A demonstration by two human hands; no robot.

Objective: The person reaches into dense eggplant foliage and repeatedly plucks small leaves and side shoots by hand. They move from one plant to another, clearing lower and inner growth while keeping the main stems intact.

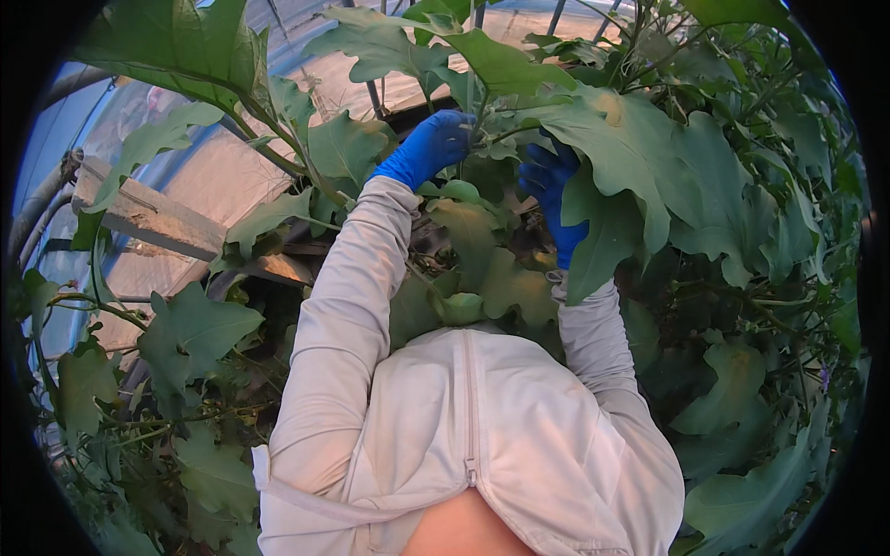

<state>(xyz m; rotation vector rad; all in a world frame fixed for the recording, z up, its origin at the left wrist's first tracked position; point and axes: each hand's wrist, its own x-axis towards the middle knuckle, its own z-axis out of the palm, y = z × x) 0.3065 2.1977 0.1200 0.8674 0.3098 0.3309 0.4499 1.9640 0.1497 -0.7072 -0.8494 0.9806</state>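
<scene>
My left hand (pixel 436 144), in a blue glove, is raised at the upper middle beside an upright plant stem (pixel 480 115). Its fingertips curl at the stem, but whether they grip it is unclear. Right of it, my right hand (pixel 553 184), also blue-gloved, is lifted among the foliage, with fingers partly bent. A large lobed leaf (pixel 633 139), which looks like eggplant, overhangs it, and a lower leaf (pixel 605 226) covers part of its palm and wrist. Smaller leaves (pixel 469 229) with yellowish patches grow between my two forearms.
Dense foliage (pixel 751 208) fills the right side, and more leafy stems (pixel 201 340) stand at the lower left. A wooden beam (pixel 160 215) slants at the left, near a curved metal pipe (pixel 42 201). Behind is plastic sheeting (pixel 208 153), as of a greenhouse.
</scene>
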